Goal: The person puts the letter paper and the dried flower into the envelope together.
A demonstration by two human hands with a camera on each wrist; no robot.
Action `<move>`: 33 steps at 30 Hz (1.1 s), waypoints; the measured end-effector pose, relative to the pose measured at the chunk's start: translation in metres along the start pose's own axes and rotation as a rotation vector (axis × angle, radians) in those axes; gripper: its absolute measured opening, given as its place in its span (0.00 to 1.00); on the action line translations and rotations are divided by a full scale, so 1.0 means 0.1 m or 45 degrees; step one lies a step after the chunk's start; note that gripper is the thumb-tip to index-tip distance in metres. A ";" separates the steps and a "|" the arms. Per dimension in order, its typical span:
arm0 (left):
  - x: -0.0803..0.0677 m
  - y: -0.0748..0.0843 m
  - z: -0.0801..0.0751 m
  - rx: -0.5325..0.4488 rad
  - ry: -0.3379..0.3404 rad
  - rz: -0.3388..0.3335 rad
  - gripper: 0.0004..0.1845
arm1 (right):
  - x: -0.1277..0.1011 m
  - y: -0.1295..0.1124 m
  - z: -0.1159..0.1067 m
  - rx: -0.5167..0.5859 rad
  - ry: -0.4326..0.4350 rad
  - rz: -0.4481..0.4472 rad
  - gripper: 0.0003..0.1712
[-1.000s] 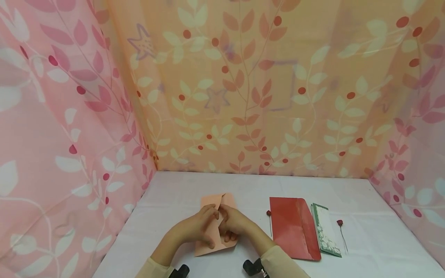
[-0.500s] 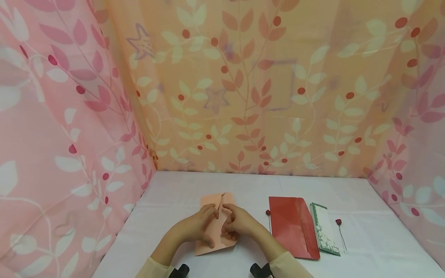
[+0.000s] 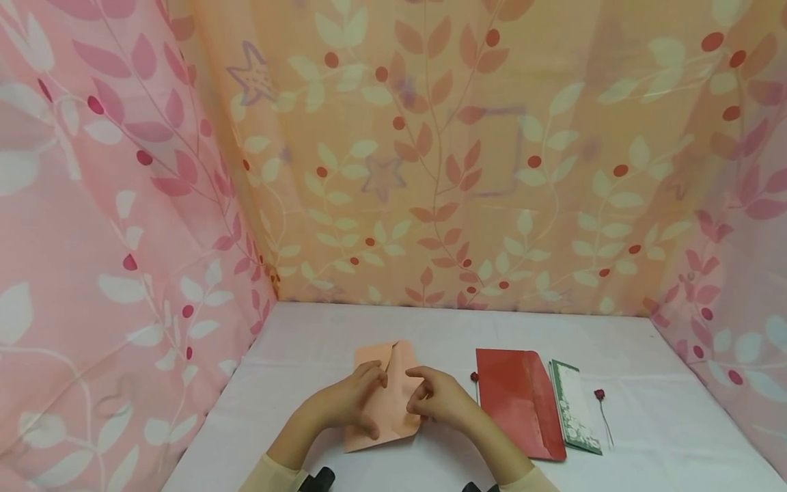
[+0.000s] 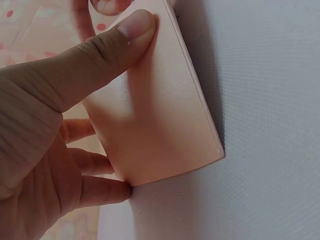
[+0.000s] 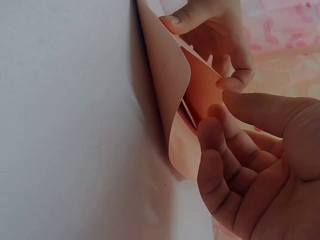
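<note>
left hand (image 3: 347, 403) pinches the pink envelope (image 3: 386, 400) lying at 6 o'clock on the desk (image 3: 645, 424), right hand (image 3: 444, 402) lifts its flap with curled fingers, contents hidden, red envelope (image 3: 518, 400) at 3 o'clock
</note>
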State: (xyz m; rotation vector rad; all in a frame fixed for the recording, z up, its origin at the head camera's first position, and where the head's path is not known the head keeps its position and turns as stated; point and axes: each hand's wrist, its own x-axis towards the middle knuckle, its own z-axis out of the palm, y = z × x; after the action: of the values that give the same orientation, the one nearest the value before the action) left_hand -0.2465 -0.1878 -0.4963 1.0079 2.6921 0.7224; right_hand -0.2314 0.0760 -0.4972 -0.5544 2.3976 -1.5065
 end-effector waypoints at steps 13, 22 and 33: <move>-0.01 -0.04 0.04 -0.012 0.008 -0.029 0.43 | -0.28 -0.04 -0.10 -0.168 0.162 -0.054 0.33; 0.00 -0.03 0.01 0.010 0.007 -0.026 0.44 | -0.46 -0.03 -0.21 -0.220 0.269 -0.054 0.27; 0.02 -0.03 0.00 0.001 0.006 -0.019 0.43 | -0.50 -0.02 -0.43 -0.277 0.313 -0.065 0.21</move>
State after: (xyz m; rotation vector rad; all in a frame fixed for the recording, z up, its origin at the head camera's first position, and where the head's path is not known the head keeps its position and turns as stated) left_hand -0.2499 -0.1883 -0.4984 0.9864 2.7010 0.7223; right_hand -0.2042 0.1322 -0.4759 -0.5033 2.7791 -1.4149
